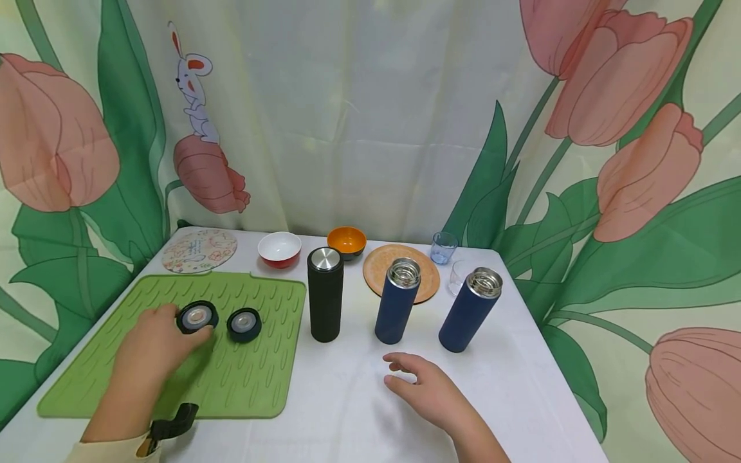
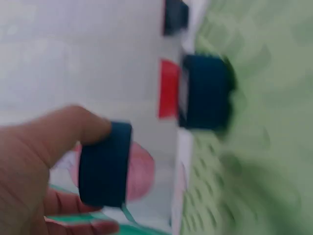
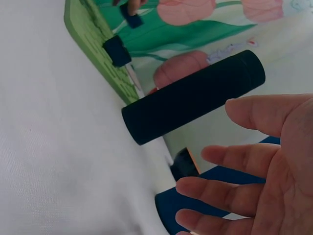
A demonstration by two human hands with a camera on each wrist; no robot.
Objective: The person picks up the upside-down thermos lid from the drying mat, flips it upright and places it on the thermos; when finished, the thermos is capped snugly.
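Observation:
My left hand (image 1: 149, 341) pinches a dark blue bottle lid (image 1: 197, 317) between thumb and fingers, its inner side facing up, over the green mat (image 1: 173, 386). In the left wrist view the held lid (image 2: 105, 164) appears raised above the mat. Beside it a second lid (image 1: 244, 325) lies on the mat, underside up. My right hand (image 1: 428, 391) hovers over the white cloth, fingers spread and holding nothing. Just beyond it stand two lidless dark blue bottles, a nearer one (image 1: 396, 312) and one farther right (image 1: 469, 313). A black thermos (image 1: 325, 302) with a silver-topped lid stands left of them.
Along the back are a floral round mat (image 1: 199, 251), a white-and-red bowl (image 1: 280, 249), an orange bowl (image 1: 347, 241), a round wooden plate (image 1: 376, 265), a blue glass (image 1: 443, 248) and a clear glass (image 1: 457, 276). A tulip-printed curtain (image 1: 370, 116) hangs behind the table.

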